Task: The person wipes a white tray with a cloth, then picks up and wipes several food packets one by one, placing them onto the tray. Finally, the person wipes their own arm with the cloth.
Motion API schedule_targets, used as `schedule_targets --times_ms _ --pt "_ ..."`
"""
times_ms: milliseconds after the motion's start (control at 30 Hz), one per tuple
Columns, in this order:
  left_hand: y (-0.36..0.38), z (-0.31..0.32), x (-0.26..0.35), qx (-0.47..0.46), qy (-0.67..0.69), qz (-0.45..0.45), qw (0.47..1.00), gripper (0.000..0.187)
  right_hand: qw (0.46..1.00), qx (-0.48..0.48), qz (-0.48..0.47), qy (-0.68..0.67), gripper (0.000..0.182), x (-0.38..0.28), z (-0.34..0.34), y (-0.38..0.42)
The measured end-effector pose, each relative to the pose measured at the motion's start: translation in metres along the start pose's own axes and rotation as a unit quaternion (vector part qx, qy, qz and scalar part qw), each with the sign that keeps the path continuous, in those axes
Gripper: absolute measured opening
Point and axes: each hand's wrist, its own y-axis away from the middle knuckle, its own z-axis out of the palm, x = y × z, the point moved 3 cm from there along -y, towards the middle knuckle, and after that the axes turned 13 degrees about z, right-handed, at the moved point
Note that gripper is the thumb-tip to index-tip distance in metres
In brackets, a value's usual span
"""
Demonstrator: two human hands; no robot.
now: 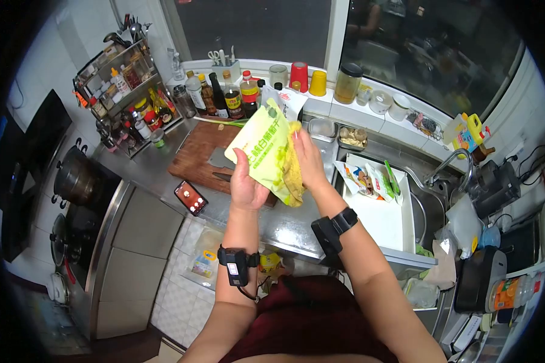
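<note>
A light green food packet (263,142) with printed characters is held up over the counter, tilted. My left hand (248,184) grips its lower left edge, thumb on the front. My right hand (309,160) is closed on a yellow cloth (293,175), which presses along the packet's right side. Behind the packet is a white bag (286,101), partly hidden. Under and left of the packet lies a wooden cutting board (191,151) with a cleaver (221,158) on it, its handle partly covered by my left hand and the packet.
A phone (191,198) lies at the counter's front edge. Sauce bottles (232,97) line the back below the window. At right, a white tray (375,227) holding packets sits by the sink tap (448,166). A pot (79,175) stands on the stove at left.
</note>
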Motion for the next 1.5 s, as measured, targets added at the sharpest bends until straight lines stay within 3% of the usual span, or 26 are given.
schedule_targets --times_ms 133,233,333,467,567,633,733,867,967,1000,1033,1067,1100,1200,1233,1300,1400,1467,1500 --pt "-0.005 -0.001 0.013 -0.020 0.044 0.008 0.999 0.060 0.989 -0.003 0.109 -0.096 0.040 0.037 0.006 0.022" --pt "-0.003 -0.004 0.014 0.018 0.038 0.023 0.999 0.060 0.886 -0.073 0.245 -0.388 0.034 0.049 0.015 0.034" --pt "0.000 0.001 0.020 0.025 0.068 0.022 0.997 0.059 0.832 -0.128 0.286 -0.457 0.028 0.043 0.004 0.038" --pt "0.011 0.015 0.017 0.007 0.012 0.024 1.000 0.056 0.819 -0.147 0.287 -0.475 0.027 0.042 -0.006 0.036" --pt "0.025 0.027 -0.003 0.065 -0.098 0.077 0.990 0.053 0.803 -0.151 0.304 -0.490 0.030 0.037 -0.021 0.039" --pt "0.028 0.033 -0.011 0.037 -0.034 0.054 0.997 0.053 0.779 -0.154 0.334 -0.508 0.031 0.035 -0.039 0.044" --pt "0.036 0.048 -0.027 0.039 -0.017 0.057 0.997 0.056 0.687 -0.152 0.359 -0.614 0.034 0.054 -0.054 0.049" --pt "0.050 0.077 -0.044 0.047 -0.082 0.119 0.988 0.058 0.749 0.008 0.299 -0.590 0.034 0.039 -0.110 0.070" --pt "0.066 0.088 -0.060 0.063 -0.131 0.138 0.980 0.058 0.819 -0.014 0.145 -0.556 0.029 -0.004 -0.129 0.091" --pt "0.072 0.092 -0.067 0.073 -0.138 0.134 0.979 0.058 0.888 -0.050 0.049 -0.454 0.028 -0.011 -0.130 0.097" --pt "0.080 0.095 -0.076 0.083 -0.145 0.128 0.978 0.058 0.906 -0.097 -0.014 -0.412 0.028 -0.023 -0.127 0.104" --pt "0.086 0.101 -0.082 0.101 -0.192 0.142 0.966 0.056 0.957 -0.050 -0.137 -0.250 0.030 -0.032 -0.127 0.106" --pt "0.092 0.106 -0.085 0.095 -0.179 0.145 0.968 0.056 0.964 0.000 -0.255 -0.077 0.033 -0.037 -0.127 0.109" --pt "0.105 0.118 -0.086 0.092 -0.135 0.157 0.974 0.055 0.965 0.005 -0.263 0.006 0.039 -0.026 -0.133 0.126" --pt "0.109 0.125 -0.084 0.053 -0.073 0.138 0.986 0.055 0.973 0.017 -0.230 -0.001 0.038 -0.017 -0.134 0.128" --pt "0.112 0.129 -0.080 0.081 -0.098 0.145 0.981 0.055 0.986 0.041 -0.163 -0.013 0.038 0.003 -0.135 0.131" --pt "0.116 0.138 -0.082 0.076 -0.151 0.152 0.974 0.055 0.977 -0.015 -0.022 -0.211 0.041 0.023 -0.130 0.120" --pt "0.116 0.147 -0.083 0.068 -0.144 0.141 0.977 0.055 0.941 -0.055 0.057 -0.328 0.049 0.033 -0.129 0.110" --pt "0.116 0.150 -0.084 0.065 -0.139 0.135 0.979 0.055 0.893 -0.086 0.121 -0.424 0.051 0.030 -0.137 0.105"
